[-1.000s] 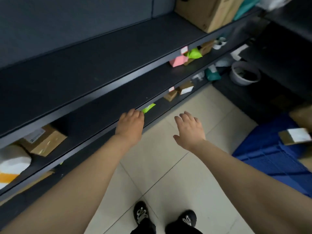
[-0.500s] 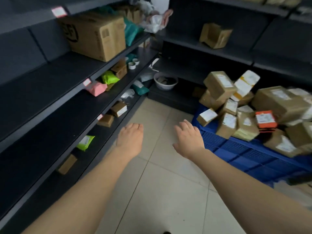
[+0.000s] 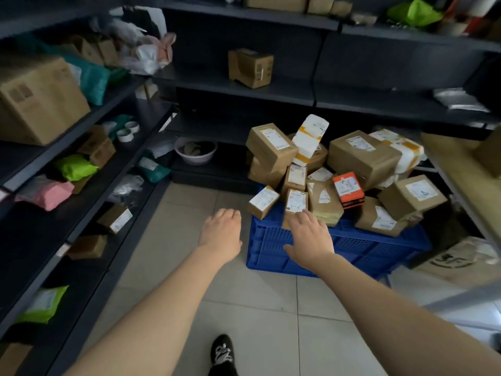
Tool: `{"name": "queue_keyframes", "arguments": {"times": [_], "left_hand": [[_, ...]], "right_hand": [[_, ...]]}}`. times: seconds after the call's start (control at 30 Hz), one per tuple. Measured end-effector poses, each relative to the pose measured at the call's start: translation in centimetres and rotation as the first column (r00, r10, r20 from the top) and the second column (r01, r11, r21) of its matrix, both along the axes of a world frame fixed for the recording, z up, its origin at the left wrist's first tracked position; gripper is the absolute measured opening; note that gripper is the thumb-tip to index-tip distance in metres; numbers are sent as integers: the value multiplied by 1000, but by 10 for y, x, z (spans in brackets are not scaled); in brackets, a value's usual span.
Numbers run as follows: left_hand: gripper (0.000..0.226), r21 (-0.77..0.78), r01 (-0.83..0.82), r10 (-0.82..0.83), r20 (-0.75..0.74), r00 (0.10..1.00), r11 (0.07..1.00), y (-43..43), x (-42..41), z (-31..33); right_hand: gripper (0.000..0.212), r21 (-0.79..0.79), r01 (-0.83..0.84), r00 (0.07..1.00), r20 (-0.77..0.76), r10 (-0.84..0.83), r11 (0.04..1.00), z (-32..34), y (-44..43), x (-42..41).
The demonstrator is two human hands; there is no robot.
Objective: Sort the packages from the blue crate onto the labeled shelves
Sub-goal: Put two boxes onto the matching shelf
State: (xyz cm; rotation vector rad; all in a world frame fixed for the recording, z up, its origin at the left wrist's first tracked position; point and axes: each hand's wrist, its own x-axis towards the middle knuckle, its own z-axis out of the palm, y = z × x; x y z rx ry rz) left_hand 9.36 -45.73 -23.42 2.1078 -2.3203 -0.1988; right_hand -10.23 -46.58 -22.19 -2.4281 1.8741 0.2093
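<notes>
Two banks of dark metal shelving, one on the left (image 3: 151, 108) and one at the back (image 3: 271, 88), meet in a corner above a pale tiled floor (image 3: 244, 308). One blue plastic slatted crate (image 3: 352, 248) stands on the tiles before the back shelves, heaped above its rim with taped cardboard packages (image 3: 363, 156). At least twelve can be counted, one of them an orange box (image 3: 348, 189); the deeper ones are hidden.

The left shelves carry one pink padded bag (image 3: 46, 194) and two lime-green bags (image 3: 76, 166). One white bowl (image 3: 195, 151) sits low in the corner.

The left hand (image 3: 221, 234) hovers over the floor just beside the crate, fingers loosely together, holding nothing. The right hand (image 3: 309, 240) is spread flat over the crate's near corner, its fingertips at a small labelled brown box (image 3: 295, 199); whether they touch it I cannot tell. One black shoe (image 3: 222, 351) shows below.
</notes>
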Motion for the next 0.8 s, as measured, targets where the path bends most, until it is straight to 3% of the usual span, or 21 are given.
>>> {"name": "queue_keyframes", "arguments": {"times": [0.53, 0.8], "left_hand": [[57, 255, 68, -61, -34, 998, 965, -222, -68, -84], [46, 399, -63, 91, -52, 994, 915, -297, -93, -144]], "right_hand": [[52, 213, 199, 974, 69, -218, 957, -83, -191, -68], [51, 392, 200, 963, 90, -254, 898, -140, -266, -95]]}}
